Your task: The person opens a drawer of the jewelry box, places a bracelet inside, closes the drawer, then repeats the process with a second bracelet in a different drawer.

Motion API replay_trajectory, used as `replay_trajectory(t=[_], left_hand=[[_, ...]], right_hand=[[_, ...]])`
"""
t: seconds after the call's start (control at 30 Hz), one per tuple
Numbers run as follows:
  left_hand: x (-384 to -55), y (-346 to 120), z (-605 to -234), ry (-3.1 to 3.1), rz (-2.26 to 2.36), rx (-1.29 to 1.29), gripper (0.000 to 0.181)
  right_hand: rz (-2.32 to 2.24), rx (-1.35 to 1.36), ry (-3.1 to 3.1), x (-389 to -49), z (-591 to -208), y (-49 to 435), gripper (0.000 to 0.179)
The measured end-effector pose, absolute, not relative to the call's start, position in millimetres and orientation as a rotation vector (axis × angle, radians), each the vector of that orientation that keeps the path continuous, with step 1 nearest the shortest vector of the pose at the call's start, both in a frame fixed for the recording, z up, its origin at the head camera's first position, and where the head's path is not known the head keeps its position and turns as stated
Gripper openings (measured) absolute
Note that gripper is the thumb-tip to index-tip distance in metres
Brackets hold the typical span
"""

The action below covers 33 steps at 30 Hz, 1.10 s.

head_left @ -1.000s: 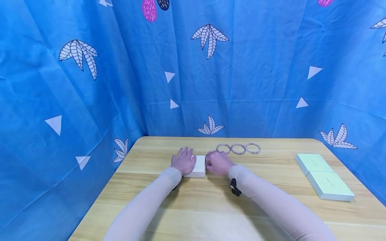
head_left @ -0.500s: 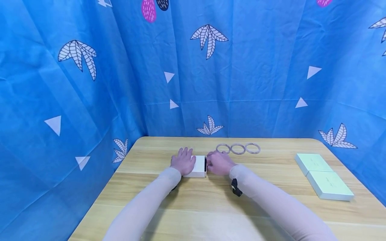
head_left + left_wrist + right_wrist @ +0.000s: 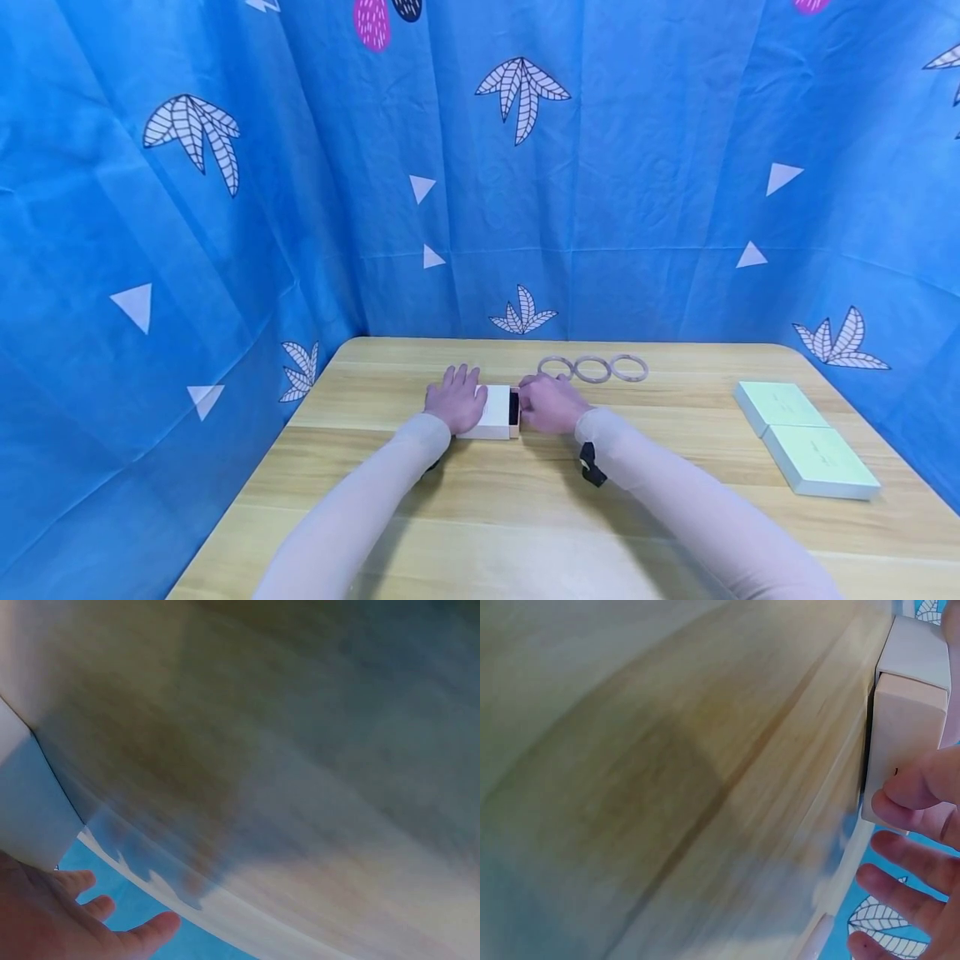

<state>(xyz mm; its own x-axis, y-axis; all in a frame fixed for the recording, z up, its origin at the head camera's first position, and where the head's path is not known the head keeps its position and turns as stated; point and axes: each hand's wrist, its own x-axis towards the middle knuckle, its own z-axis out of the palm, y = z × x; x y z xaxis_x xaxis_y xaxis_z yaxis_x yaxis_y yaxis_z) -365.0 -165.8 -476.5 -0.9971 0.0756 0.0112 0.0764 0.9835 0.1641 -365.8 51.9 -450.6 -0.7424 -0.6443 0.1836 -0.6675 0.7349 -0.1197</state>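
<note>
A small white box sleeve (image 3: 496, 408) lies on the wooden table, with a pale pink drawer (image 3: 909, 720) partly out of its right end. Black shows inside the drawer's gap in the head view. My left hand (image 3: 456, 402) rests flat on the left part of the sleeve, fingers spread and pointing away. At the drawer's outer end is my right hand (image 3: 553, 404), its thumb and index finger pinching there while the other fingers stay loose. Whatever small part sits between those two fingertips is hidden. The left wrist view shows only the sleeve's side and some fingers.
Three purplish rings (image 3: 592, 382) sit in a row behind my right hand. Two pale green boxes (image 3: 823, 462) lie end to end near the table's right edge. A blue patterned curtain (image 3: 645, 208) hangs behind and beside the table.
The drawer has slid a little to the right out of the sleeve, and my right hand has moved right with it. My left hand has stayed on the sleeve.
</note>
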Motion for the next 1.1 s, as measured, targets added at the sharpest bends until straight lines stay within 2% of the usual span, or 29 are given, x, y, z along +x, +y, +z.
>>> replay_trajectory(t=[0.57,0.8,1.1], left_hand=[[-360.6,-165.2,-466.1,-3.144,-0.291,-0.138,0.062],[-358.1,-165.3,-466.4,-3.151,-0.273,-0.143,0.062],[-363.4,-165.6,-470.7,-3.147,-0.282,-0.134,0.064]], right_hand=[[0.229,1.068,-2.776,-368.5,-447.7,68.7,0.018],[0.228,1.078,-2.791,-365.4,-446.9,73.5,0.025],[0.221,1.039,-2.805,-367.9,-448.1,80.6,0.025]])
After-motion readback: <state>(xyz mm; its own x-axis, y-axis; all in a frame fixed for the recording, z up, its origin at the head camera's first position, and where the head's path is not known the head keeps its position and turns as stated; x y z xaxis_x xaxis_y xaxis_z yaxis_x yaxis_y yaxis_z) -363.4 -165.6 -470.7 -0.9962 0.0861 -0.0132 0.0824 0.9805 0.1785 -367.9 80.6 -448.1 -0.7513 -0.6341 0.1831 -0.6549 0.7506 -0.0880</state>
